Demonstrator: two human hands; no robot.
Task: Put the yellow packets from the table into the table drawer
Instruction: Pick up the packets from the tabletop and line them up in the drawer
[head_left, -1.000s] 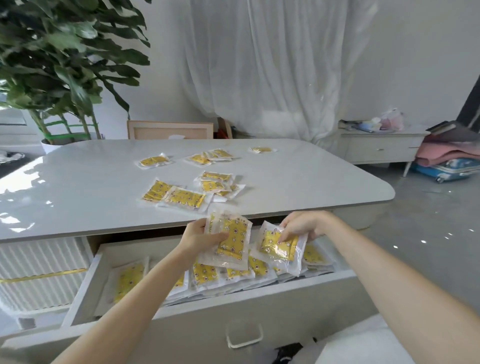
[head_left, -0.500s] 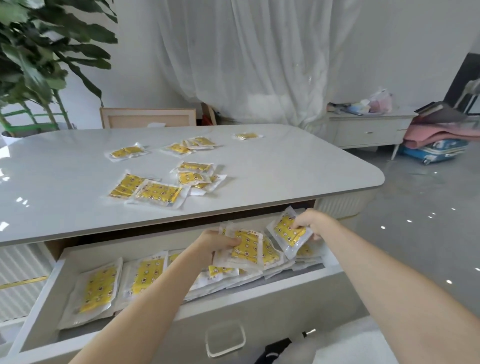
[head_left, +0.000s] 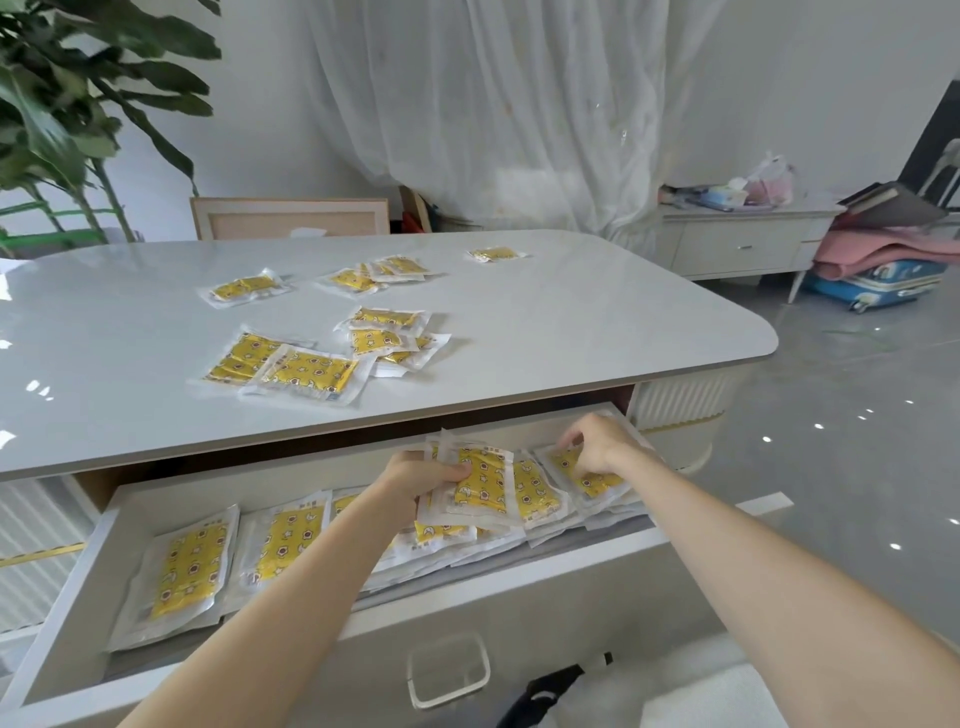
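Observation:
The table drawer (head_left: 467, 605) is pulled open below the white table (head_left: 597, 322) and holds several yellow packets in clear wrappers. My left hand (head_left: 415, 480) grips a yellow packet (head_left: 480, 480) low over the pile at the drawer's right half. My right hand (head_left: 597, 447) rests with curled fingers on another yellow packet (head_left: 584, 473) lying at the drawer's right end. Several more packets (head_left: 306, 371) lie scattered on the tabletop. Two packets (head_left: 189, 569) lie flat at the drawer's left end.
A clear handle (head_left: 449, 670) sits on the drawer front. A potted plant (head_left: 78, 130) stands at the left, a chair back (head_left: 288, 218) behind the table. A low cabinet (head_left: 743, 244) and a blue suitcase (head_left: 878, 280) stand at the right on the grey floor.
Both hands have sunk lower into the drawer with their packets. The right hand's packet has gone from tilted in the air to lying on the pile.

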